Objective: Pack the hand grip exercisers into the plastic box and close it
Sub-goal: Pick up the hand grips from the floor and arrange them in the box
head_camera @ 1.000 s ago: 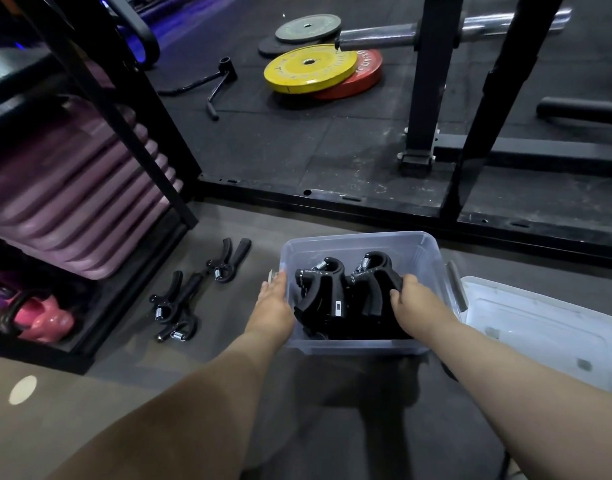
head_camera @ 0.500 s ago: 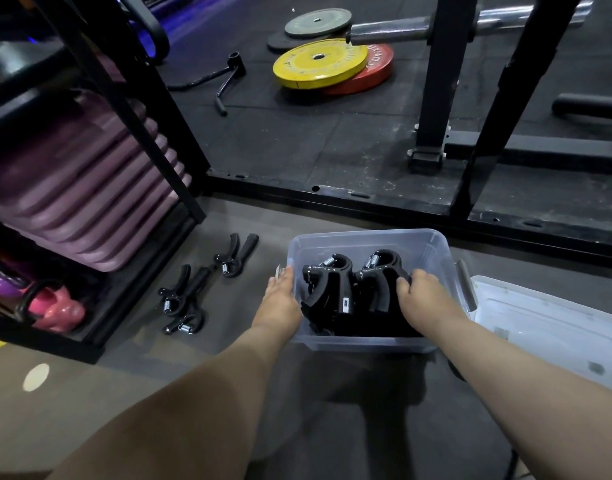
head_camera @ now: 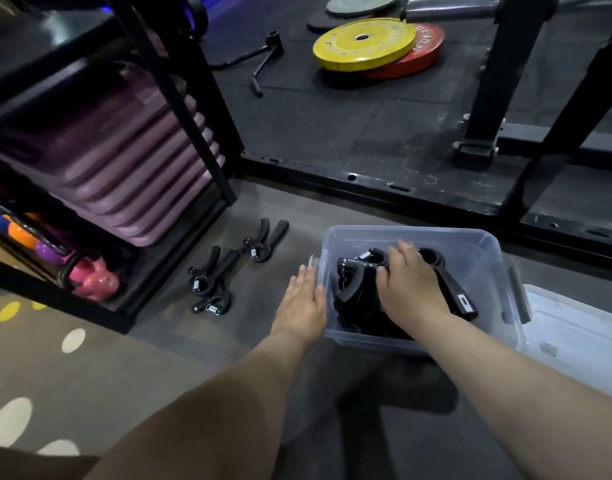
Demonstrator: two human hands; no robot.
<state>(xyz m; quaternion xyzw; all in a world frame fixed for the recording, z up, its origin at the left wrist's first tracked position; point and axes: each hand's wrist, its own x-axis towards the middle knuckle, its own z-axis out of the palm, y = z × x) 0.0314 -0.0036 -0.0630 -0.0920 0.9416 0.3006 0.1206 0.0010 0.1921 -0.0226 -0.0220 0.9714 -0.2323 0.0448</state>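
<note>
Down on the grey floor [head_camera: 179,368] stands the clear plastic box [head_camera: 477,258], open, with black hand grip exercisers [head_camera: 353,289] packed inside it. They stand side by side with their long axes running from the near wall to the far wall. The looped heads and bare steel springs point away from the person, and the handles slope back toward the near wall. The rightmost one [head_camera: 451,289] leans with its handle toward the near right corner (a small white label shows at that end).

The right grip [head_camera: 413,289] lies palm-down inside the box on top of the middle exercisers. Its fingers reach over a looped head and its thumb sits against the side. Whether the fingers hook round it or only rest there cannot be told. The left grip [head_camera: 302,303] is outside the box, spread flat with fingers straight against the left wall, holding nothing.

Three more exercisers [head_camera: 259,240] lie loose on the floor to the left of the box, well apart from both hands, with their handles pointing up and to the right. The translucent lid [head_camera: 581,341] lies flat just beside the box's right wall. A black rack [head_camera: 207,126] to the left holds purple step platforms [head_camera: 117,157] and a pink kettlebell [head_camera: 93,277].
</note>
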